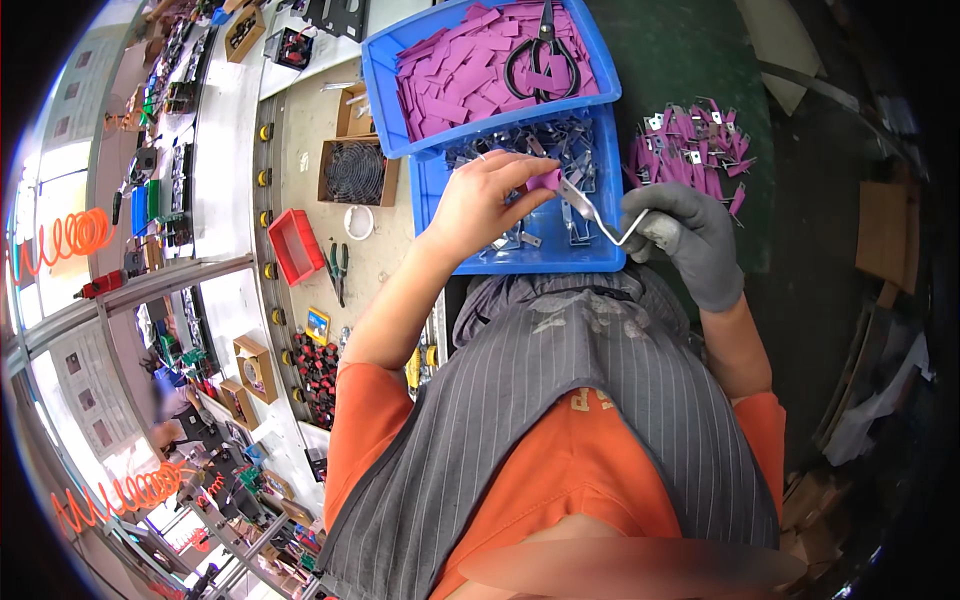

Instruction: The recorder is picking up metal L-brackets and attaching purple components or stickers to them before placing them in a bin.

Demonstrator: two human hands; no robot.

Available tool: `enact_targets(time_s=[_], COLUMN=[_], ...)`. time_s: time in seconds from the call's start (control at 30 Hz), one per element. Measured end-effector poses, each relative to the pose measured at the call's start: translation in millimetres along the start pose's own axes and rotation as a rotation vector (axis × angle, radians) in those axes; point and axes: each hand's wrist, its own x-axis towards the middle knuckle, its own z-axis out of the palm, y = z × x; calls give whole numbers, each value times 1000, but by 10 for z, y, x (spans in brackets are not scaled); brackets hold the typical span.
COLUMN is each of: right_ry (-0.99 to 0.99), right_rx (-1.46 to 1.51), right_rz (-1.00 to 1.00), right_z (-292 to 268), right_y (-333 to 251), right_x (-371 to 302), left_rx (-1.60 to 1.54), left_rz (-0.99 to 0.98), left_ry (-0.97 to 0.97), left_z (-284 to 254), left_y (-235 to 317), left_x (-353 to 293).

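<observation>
We see a dark green bench (690, 60) stretching across the far side, with a pale bench (300, 140) to its left carrying small boxes and tools. On the green bench sit two blue trays: the far blue tray (385, 90) is heaped with magenta strips (450, 70) and has black scissors (543, 62) lying on top, while the near blue tray (530, 262) holds loose metal clips (560, 140). To the right of the trays lies a pile of finished clips (690, 145) with magenta sleeves on them.

Over the near tray our two hands meet. Our right hand (690, 240), in a grey glove, has its fingers curled tight around one end of a bent metal clip (595, 220). Our bare left hand (485, 200) pinches a small magenta strip (545, 180) between thumb and fingertips, touching the far end of that same clip. The clip is held just above the tray, between the two hands.

On the pale bench, a red bin (295, 245) sits near pliers (338, 268), and a cardboard box holds a fan grille (355, 172).
</observation>
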Motion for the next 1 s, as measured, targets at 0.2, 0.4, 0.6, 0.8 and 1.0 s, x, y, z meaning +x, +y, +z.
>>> enact_targets(time_s=[0.2,0.4,0.6,0.8,1.0], right_ry=[3,21,39,60,519], right_rx=[39,22,-254,-379,-557], right_rz=[6,187,57,108,113], right_z=[-25,-47,-21,-317,-1359], right_y=[2,107,489,618,1170], right_x=[-12,81,166,54,-411], left_rx=[38,28,41,-2,29], left_rz=[85,226,207,125,-375], left_ry=[-2,-63,-158,57,-128], left_z=[31,90,218,350,507], left_y=[9,69,49,67,-531], left_x=[-21,5,-25,-110,-407])
